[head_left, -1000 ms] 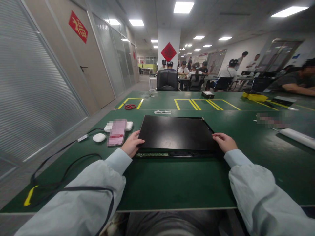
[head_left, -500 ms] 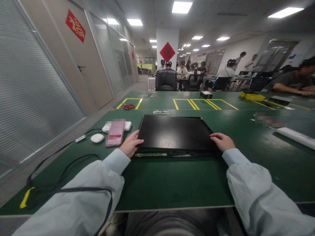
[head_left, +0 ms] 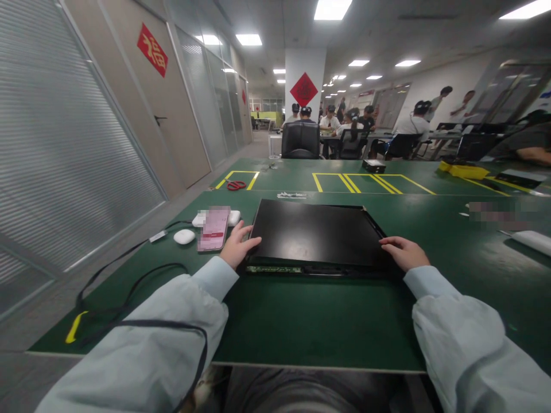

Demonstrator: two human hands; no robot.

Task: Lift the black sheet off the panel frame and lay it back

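Note:
A flat black display panel [head_left: 316,232] lies slightly askew over a thin black frame [head_left: 344,271], tilted with its front edge apart from the frame's front strip. Along that strip a green circuit board [head_left: 275,269] shows. My left hand [head_left: 236,244] is at the panel's left edge, thumb on the top face and fingers spread along the side; how firmly they grip is hard to see. At the right edge, my right hand [head_left: 404,252] pinches the panel between thumb and fingertips. The panel's underside is hidden.
Left of the panel are a pink phone [head_left: 214,229], a white rounded case [head_left: 184,236] and a black strap [head_left: 129,246]. Red scissors [head_left: 236,185] and small white pieces [head_left: 291,195] lie beyond. A black box [head_left: 373,166] and yellow item [head_left: 462,170] stand farther back; people sit behind.
My view has swung slightly left, so everything sits farther right. The fingers of my left hand have spread a little at the panel's edge. My right hand keeps its pinch.

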